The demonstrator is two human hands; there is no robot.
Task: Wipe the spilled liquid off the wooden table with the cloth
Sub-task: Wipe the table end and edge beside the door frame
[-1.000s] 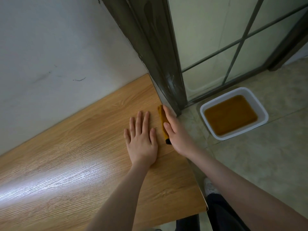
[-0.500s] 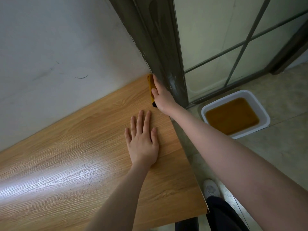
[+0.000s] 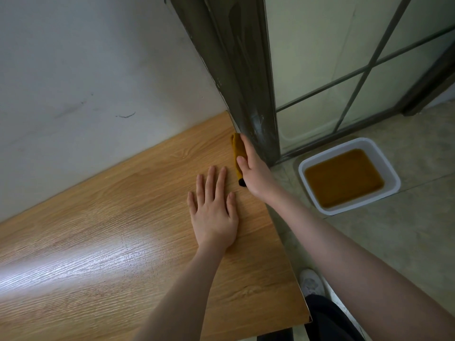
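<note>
Now the right hand (image 3: 253, 172) is gripping the folded yellow cloth (image 3: 238, 153), fingers and thumb curled around it, at the wooden table (image 3: 123, 230) edge beside the dark door frame (image 3: 246, 77); the left hand (image 3: 214, 210) is lying flat, fingers straight, holding nothing.

Count on inspection: one wooden worktop (image 3: 110, 242). One folded yellow cloth (image 3: 237, 151), at 12 o'clock from centre. Two hands: one left hand (image 3: 214, 212) near centre, one right hand (image 3: 254, 173) at 1 o'clock. One white basin (image 3: 391, 173) holding brown liquid, at 3 o'clock. One white shoe (image 3: 311, 283), at 5 o'clock.
</note>
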